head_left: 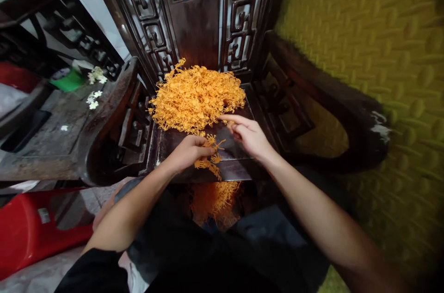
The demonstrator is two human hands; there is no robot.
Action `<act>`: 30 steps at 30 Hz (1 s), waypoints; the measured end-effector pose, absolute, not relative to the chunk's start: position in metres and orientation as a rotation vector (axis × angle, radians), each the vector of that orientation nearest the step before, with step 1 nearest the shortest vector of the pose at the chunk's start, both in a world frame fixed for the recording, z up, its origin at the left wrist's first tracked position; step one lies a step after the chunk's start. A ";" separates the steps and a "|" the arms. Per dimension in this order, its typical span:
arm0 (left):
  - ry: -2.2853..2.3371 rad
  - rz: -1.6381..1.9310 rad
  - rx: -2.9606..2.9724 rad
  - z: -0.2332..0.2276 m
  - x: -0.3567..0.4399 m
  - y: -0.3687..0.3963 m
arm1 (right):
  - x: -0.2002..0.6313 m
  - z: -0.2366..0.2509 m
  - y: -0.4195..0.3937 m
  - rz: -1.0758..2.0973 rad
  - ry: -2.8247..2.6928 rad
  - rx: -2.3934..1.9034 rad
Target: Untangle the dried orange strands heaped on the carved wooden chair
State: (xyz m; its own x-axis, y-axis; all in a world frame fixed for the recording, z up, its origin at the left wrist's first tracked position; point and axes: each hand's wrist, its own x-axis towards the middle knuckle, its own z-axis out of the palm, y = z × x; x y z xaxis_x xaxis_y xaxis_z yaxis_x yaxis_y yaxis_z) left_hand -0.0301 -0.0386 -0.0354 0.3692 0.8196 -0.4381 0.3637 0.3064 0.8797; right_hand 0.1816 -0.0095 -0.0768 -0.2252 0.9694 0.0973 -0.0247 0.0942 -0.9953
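A heap of orange plastic sprigs [196, 96] lies on the seat of a dark carved wooden chair [239, 166]. My left hand [189, 152] is closed on a small bunch of orange sprigs [210, 161] at the seat's front edge. My right hand [248, 135] hovers just right of that bunch, its forefinger stretched out and touching the near edge of the heap. More orange sprigs [215, 200] lie in a pile below the seat's front edge, between my knees.
The chair's curved armrests [104, 122] rise on both sides, its carved back [194, 11] behind. A yellow textured wall [374, 52] stands to the right. At left, a wooden bench [52, 131] carries white flowers [93, 99] and a green object; a red plastic stool [31, 228] sits below.
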 end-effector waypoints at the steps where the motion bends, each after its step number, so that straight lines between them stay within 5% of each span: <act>1: 1.220 0.414 1.311 -0.037 -0.029 -0.039 | 0.176 -0.074 -0.014 1.272 -1.539 -1.006; 6: 1.200 0.424 1.366 -0.038 -0.026 -0.042 | 0.164 -0.069 -0.023 1.080 -1.805 -0.929; 11: 1.199 0.500 1.233 -0.030 -0.032 -0.038 | 0.193 -0.070 0.009 0.933 -0.943 -1.008; 22: 1.131 1.002 1.096 -0.043 -0.028 -0.032 | 0.152 -0.077 -0.026 1.629 -1.070 -0.977; 26: 1.120 1.025 1.061 -0.045 -0.019 -0.037 | 0.147 -0.076 -0.022 1.337 -1.323 -1.098; 30: 1.216 1.170 0.953 -0.044 -0.022 -0.036 | 0.174 -0.079 0.004 1.071 -0.876 -1.158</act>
